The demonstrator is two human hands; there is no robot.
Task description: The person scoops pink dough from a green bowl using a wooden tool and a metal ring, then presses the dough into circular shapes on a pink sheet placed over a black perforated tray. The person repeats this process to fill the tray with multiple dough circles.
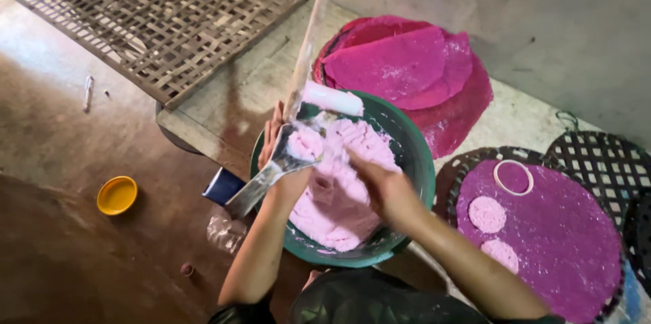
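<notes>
A woven bamboo lattice tray [152, 15] lies flat at the upper left, its strips crossed in an open grid, one corner overhanging the concrete slab [224, 110] that carries the work. On the wet brown floor to the left sit a small yellow lid [116, 195], a dark blue box [222, 186] tucked just beside the bowl, and a crumpled clear plastic bag [225, 231] below it. Behind the bowl a stack of thin magenta round sheets [407, 69] lies fanned out, grainy and matt. To the right a round purple mesh mat [556, 242] rests on dark woven lattice trays [603, 161]; on the mat lie two flat pale pink discs [487, 214] and a white ring mould [513, 177], well apart from the hands. The green round basin [420, 161] sits in front of the person, filled with soft, lumpy pale pink dough [339, 208]. A long pale stick [306, 52] rises from the basin toward the wall, and a white cylinder [332, 99] rests across the far rim. The left hand [278, 154] is closed around a flat metal scoop [271, 178] that carries a lump of the dough and partly hides the fingers. The right hand [383, 185] is curled, fingers pressed down into the dough, with the forearm crossing the basin's near rim.
</notes>
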